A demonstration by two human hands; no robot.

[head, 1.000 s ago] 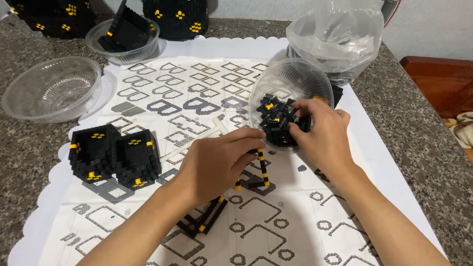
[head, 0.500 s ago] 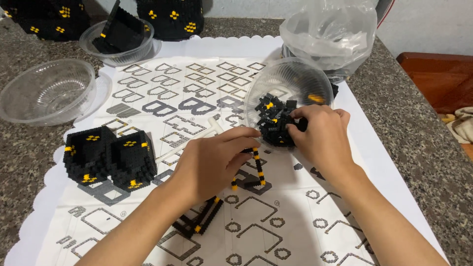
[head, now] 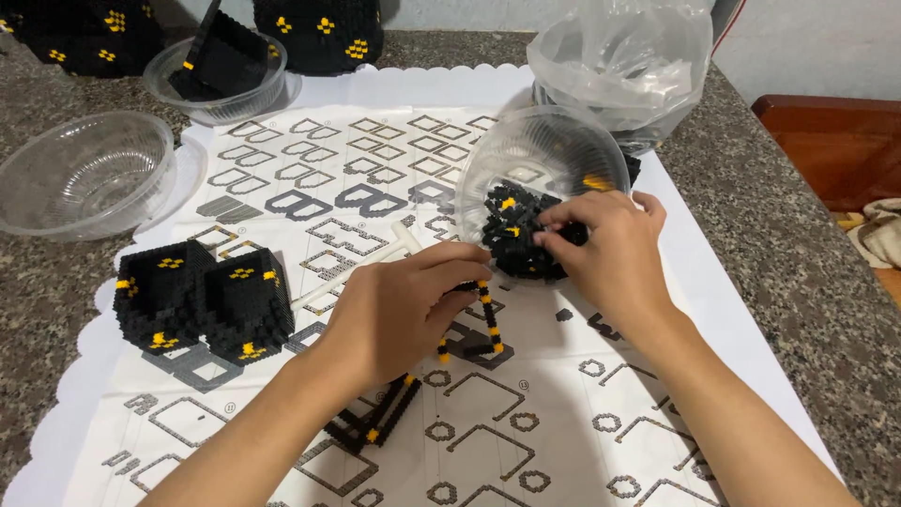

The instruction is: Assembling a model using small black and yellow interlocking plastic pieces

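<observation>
Mid-assembly, I judge: left hand (head: 399,305) pinches a black-and-yellow bead strip (head: 486,314) over the pattern sheet (head: 310,192), right hand (head: 610,249) fingers closed on beads in the tilted clear bowl (head: 544,160); next calls for seating one precisely.

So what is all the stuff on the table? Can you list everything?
Tilted bowl: one, clear plastic, at centre right, holding a pile of small black and yellow pieces.
Thin frame: one, black with yellow bits, under the left hand.
Flat frame pieces: a few, black, by the left wrist.
Block cubes: two joined, black with yellow spots, at left.
Empty bowl: one, clear, far left.
Small bowl: one, clear, top, with black parts inside.
Plastic bag: one, clear, top right.
Instruction sheet: one, white with grey shapes, under everything.
Counter: speckled grey stone.
Left hand: holding the thin frame.
Right hand: picking in the pile.
</observation>
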